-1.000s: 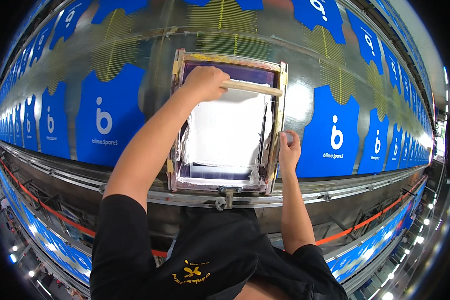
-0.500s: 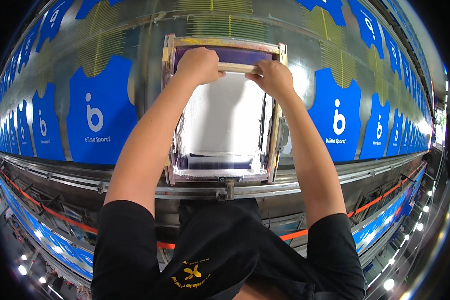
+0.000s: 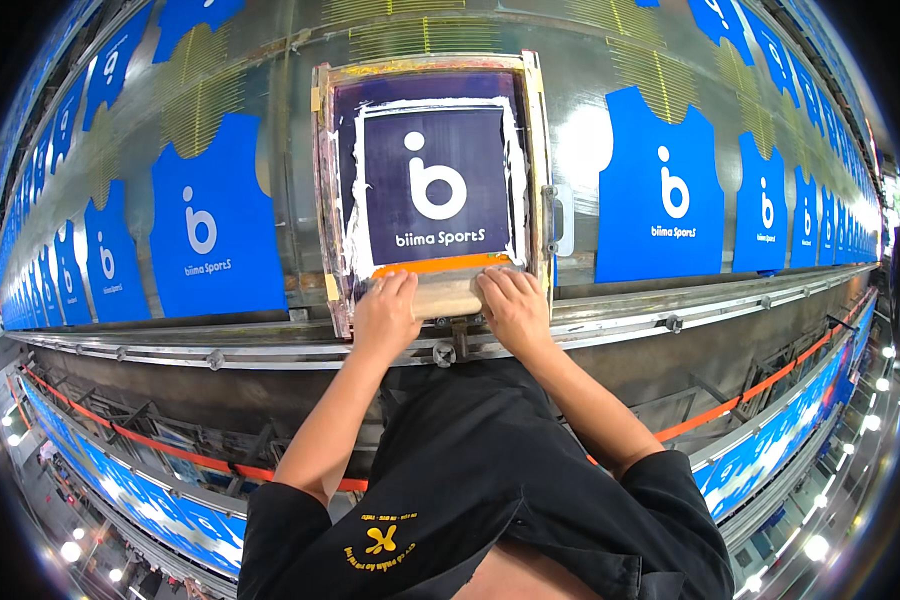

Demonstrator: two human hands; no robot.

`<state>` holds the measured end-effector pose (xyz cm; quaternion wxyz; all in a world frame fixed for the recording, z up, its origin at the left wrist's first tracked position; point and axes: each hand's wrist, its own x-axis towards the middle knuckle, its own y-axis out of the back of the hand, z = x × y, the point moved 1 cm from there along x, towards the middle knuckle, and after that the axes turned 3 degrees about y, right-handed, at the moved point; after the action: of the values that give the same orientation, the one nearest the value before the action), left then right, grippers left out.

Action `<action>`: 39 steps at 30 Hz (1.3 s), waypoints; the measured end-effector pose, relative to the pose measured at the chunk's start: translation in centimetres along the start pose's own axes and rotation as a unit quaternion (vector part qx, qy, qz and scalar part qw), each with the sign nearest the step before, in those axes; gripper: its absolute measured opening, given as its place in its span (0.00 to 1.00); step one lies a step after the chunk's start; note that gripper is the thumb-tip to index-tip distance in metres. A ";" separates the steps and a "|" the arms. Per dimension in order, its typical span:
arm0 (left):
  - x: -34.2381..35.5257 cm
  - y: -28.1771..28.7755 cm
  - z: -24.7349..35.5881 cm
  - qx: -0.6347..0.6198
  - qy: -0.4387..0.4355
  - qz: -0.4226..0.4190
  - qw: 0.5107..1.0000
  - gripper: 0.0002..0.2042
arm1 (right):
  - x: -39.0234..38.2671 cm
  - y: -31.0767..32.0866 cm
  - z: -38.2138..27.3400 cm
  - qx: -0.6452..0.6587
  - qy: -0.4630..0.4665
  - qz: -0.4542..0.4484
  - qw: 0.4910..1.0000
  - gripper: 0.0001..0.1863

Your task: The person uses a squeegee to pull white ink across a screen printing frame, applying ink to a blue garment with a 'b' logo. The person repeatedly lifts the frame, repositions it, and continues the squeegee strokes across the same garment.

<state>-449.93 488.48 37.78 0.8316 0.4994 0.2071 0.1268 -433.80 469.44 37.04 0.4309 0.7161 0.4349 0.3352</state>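
Observation:
A wooden-framed printing screen lies flat on the long table, its purple mesh showing a white logo with white ink smeared around the edges. A wooden squeegee with an orange blade sits at the near end of the screen. My left hand grips its left part and my right hand grips its right part, both pressing down on it.
Blue vest-shaped fabric pieces with white logos line the table on both sides, another just right of the screen. Metal rails run along the table's near edge, with an orange strip below.
Both hands have drawn the squeegee from the far end of the screen to the near end. The mesh, white with ink before, now shows the logo.

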 end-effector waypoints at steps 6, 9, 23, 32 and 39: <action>-4.4 2.4 2.2 0.014 -0.023 -0.053 0.998 0.28 | -3.3 3.1 -1.8 0.015 0.041 -0.069 0.997 0.25; -1.2 5.6 1.7 -0.008 0.016 -0.208 0.978 0.18 | -1.3 5.2 -0.7 0.067 0.008 -0.119 0.991 0.17; 28.6 10.6 -3.9 0.107 0.011 -0.074 0.992 0.18 | 25.8 2.3 12.0 -0.054 -0.051 0.000 0.997 0.15; 5.5 2.6 -0.3 0.040 0.049 -0.078 0.995 0.25 | 5.2 1.6 2.7 0.000 0.021 0.003 1.000 0.16; 14.1 7.3 -1.6 0.067 0.000 -0.100 0.993 0.19 | 12.5 3.3 6.6 -0.019 0.026 0.018 0.999 0.13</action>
<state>-438.28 499.04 40.49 0.8048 0.5306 0.2644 0.0286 -422.07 477.85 38.70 0.4269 0.7065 0.4269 0.3693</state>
